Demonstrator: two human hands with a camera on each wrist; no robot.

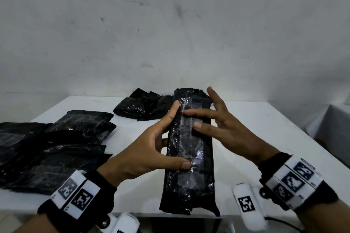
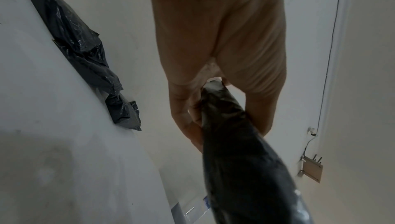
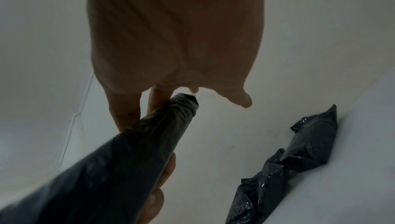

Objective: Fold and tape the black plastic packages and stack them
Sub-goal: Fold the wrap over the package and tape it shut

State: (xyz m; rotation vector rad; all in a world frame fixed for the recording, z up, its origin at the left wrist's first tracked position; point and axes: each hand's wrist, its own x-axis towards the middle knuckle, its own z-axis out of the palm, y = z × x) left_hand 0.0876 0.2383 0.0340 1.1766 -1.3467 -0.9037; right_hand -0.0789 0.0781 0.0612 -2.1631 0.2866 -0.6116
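A long folded black plastic package (image 1: 189, 176) stands tilted above the white table (image 1: 265, 128), with a strip of clear tape (image 1: 186, 138) running down its front. My left hand (image 1: 179, 135) grips its left edge, thumb on the tape low down, index finger higher up, the other fingers behind. My right hand (image 1: 191, 119) is spread, its straight fingertips touching the tape near the top. In the left wrist view the left hand (image 2: 213, 92) pinches the package (image 2: 245, 160). In the right wrist view the right hand (image 3: 171, 50) reaches over the package (image 3: 128, 160).
Several flat black packages (image 1: 56, 147) lie overlapping at the table's left. A crumpled heap of black packages (image 1: 144, 106) sits at the back centre, also seen as the heap (image 2: 81, 50) and the heap (image 3: 299, 151). A white wall stands behind. A cloth-covered surface (image 1: 337, 119) is at the far right.
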